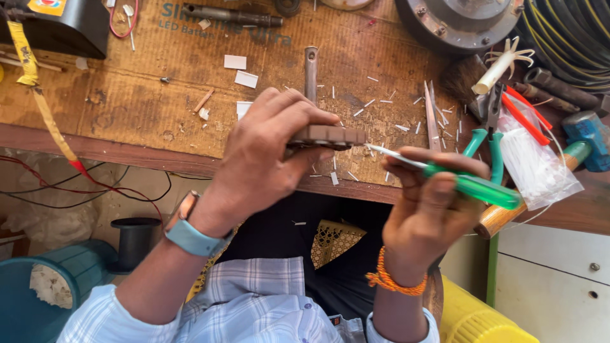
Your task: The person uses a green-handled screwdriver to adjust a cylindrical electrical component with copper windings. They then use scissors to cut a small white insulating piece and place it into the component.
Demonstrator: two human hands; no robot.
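Looking down over a seated person's arms at the near edge of a worn wooden workbench (159,95). Nearest, pale blue checked sleeves (254,305) cover both forearms; the left wrist wears a light blue watch band (190,238), the right an orange thread bracelet (394,279). At near left sits a teal bucket (38,286), with a black tube (133,238) just beyond it.

Above the bench edge, the left hand (267,152) is clamped around a small brown slotted block (327,135), thumb underneath and fingers over the top, holding it level. To its right, the right hand (426,197) is closed around the green handle of a screwdriver (470,184); its thin metal shaft points left, the tip at or just beside the block's right end. Whether the two touch cannot be told, as the tool is slightly blurred.

Farther on, small white slivers (381,101) and a few white paper squares (244,77) are scattered over the benchtop. A metal rod (311,70) lies beyond the left hand. To the right lie green-handled pliers (486,149), red-handled cutters (527,114), a clear bag of white ties (530,165) and a blue-headed hammer (584,136). At the far right edge stand a grey round metal housing (457,22) and coiled dark hoses (572,38). At far left, a black box (57,25) with a yellow strap (38,89) trailing toward the near edge.
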